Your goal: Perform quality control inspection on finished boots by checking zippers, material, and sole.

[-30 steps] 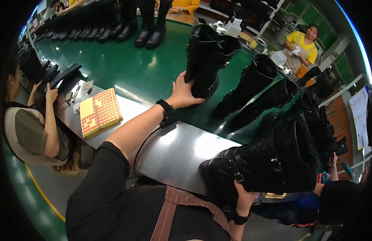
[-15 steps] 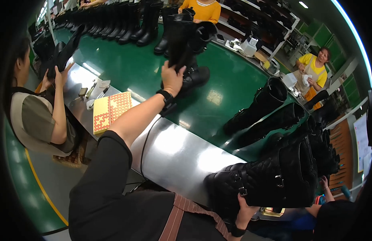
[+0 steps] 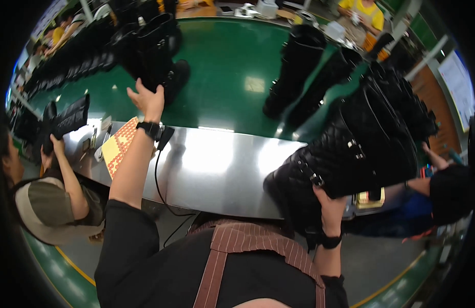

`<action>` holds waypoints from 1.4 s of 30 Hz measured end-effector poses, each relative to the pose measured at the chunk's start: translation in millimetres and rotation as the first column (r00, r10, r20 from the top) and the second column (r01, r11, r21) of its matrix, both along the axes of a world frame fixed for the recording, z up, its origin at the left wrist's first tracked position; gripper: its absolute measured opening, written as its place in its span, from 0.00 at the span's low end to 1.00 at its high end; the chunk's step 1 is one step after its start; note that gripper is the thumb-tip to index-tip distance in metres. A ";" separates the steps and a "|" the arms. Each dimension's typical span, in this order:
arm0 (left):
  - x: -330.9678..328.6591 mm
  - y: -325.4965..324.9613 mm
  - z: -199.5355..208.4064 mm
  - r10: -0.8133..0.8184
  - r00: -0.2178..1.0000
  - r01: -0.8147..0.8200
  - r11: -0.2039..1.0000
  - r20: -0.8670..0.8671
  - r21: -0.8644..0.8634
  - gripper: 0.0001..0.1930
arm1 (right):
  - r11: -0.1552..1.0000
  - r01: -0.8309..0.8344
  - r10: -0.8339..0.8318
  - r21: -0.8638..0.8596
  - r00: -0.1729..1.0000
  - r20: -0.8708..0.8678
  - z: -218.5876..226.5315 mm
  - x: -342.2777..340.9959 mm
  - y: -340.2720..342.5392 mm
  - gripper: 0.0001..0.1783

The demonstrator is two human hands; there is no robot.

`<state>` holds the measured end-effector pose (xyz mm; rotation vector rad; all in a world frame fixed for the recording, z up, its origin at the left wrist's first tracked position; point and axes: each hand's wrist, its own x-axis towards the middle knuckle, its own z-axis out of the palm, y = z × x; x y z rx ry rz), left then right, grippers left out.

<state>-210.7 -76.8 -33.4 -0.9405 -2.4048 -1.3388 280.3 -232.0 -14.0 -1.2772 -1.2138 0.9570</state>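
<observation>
My left hand (image 3: 147, 101) is open, fingers spread, just in front of a pair of tall black boots (image 3: 154, 54) standing upright on the green table. Nothing is in its palm. My right hand (image 3: 330, 206) grips a tall black quilted boot (image 3: 345, 149) from below, near a silver buckle. The boot is tilted, its toe pointing left and its wide top towards the right. It hangs over the front metal strip of the table, and my right fingertips are partly hidden behind it.
Two tall boots (image 3: 298, 69) lean on the green table (image 3: 222, 66) ahead, with more boots crowded at the right. A yellow sheet of red stickers (image 3: 114, 156) and a black cable (image 3: 156, 179) lie at left. A co-worker (image 3: 55, 200) holds boots at far left; another person (image 3: 448, 190) stands right.
My left hand has let go of the boot it held, which now stands on the table. The view has turned left-to-right and lower. My right hand still grips the quilted boot.
</observation>
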 end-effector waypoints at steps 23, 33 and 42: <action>243.3 -103.7 -15.4 -0.910 -0.044 0.955 0.083 0.413 0.286 0.58 | 0.907 -0.421 0.402 -0.020 0.849 0.343 -52.0 3.4 -8.7 0.61; 201.6 -122.4 -11.8 -0.878 -0.014 0.963 0.116 0.478 0.241 0.67 | 0.966 -0.257 0.230 0.024 0.900 0.371 -68.0 -10.1 -22.5 0.57; 197.2 -161.9 -38.0 -0.771 -0.035 0.952 0.168 0.636 0.257 0.64 | 0.990 -0.110 0.063 0.090 0.907 0.416 -33.8 -3.4 36.0 0.42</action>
